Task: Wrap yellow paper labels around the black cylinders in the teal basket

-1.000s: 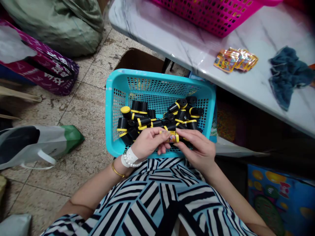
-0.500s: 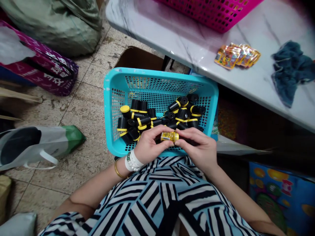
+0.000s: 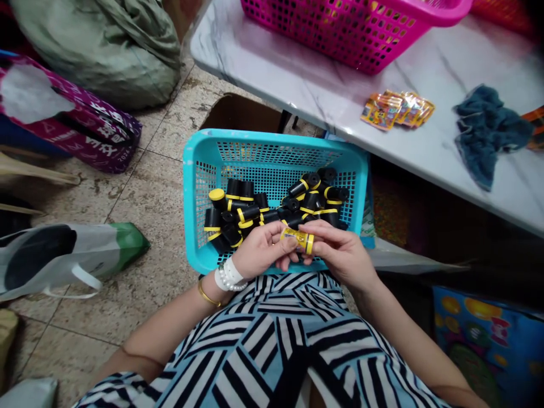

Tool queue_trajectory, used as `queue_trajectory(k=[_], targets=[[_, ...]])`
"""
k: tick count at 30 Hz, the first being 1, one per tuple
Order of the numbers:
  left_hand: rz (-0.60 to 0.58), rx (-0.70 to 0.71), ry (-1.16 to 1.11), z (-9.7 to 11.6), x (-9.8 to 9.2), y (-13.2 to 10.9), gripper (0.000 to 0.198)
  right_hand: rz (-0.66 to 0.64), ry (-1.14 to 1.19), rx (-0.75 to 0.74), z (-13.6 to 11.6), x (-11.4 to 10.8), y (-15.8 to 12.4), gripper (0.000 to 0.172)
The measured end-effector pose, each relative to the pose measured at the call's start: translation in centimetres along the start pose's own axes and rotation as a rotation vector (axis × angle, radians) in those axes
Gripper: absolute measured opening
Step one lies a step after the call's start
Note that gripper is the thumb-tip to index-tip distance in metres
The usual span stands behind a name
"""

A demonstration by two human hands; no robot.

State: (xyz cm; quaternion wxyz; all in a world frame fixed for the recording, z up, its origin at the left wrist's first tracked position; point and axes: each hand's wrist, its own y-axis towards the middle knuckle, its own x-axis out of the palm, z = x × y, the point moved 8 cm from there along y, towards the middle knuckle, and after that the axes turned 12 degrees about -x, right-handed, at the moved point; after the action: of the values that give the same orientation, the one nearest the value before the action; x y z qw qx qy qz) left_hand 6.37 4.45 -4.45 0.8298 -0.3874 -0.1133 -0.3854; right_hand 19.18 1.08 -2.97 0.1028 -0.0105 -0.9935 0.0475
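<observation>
A small canister with a yellow printed label and a yellow rim point(image 3: 302, 239) is held over the front of a turquoise basket point(image 3: 191, 187). My left hand point(image 3: 264, 246) pinches its left part between thumb and fingers. My right hand point(image 3: 342, 249) has its fingertips on the right end and along the top of the same canister. Beneath and beyond both hands, several black canisters with yellow lids point(image 3: 249, 213) lie jumbled in the basket. Fingers partly hide the held canister's left end.
On the marble-patterned table point(image 3: 280, 62) stand a pink basket point(image 3: 331, 39), several small orange printed packets point(image 3: 397, 109) and a bunched dark-blue cloth point(image 3: 484, 133). A purple box point(image 3: 97, 133), a green sack point(image 3: 123, 56) and a white-and-green bag point(image 3: 96, 246) are on the floor at left.
The held canister has turned slightly, its right end now lower, and my left thumb has come over its label. The view has shifted, showing more of the pink basket.
</observation>
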Motion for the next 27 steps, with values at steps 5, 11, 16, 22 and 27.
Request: queue_trajectory(k=[5, 11, 16, 22, 27], targets=[[-0.047, -0.038, -0.170, -0.4, 0.0, 0.3, 0.042, 0.068, 0.119, -0.073, 0.1, 0.2, 0.1, 0.014], [0.047, -0.079, -0.192, -0.9, -0.8, 0.9, 0.042, 0.122, 0.106, -0.085, 1.2, 0.2, 0.1, 0.014], [0.030, -0.108, -0.221, -1.0, -0.6, 1.0, 0.045, 0.191, 0.091, -0.128, 1.7, 0.0, 0.0, 0.012], [0.000, -0.107, -0.204, -1.0, -0.5, 1.1, 0.047, 0.106, 0.114, -0.089, 2.1, 0.9, 0.1, 0.023], [-0.094, -0.071, -0.218, -0.8, 0.2, 1.1, 0.046, 0.168, -0.005, -0.180, 1.4, 0.6, 0.0, 0.013]])
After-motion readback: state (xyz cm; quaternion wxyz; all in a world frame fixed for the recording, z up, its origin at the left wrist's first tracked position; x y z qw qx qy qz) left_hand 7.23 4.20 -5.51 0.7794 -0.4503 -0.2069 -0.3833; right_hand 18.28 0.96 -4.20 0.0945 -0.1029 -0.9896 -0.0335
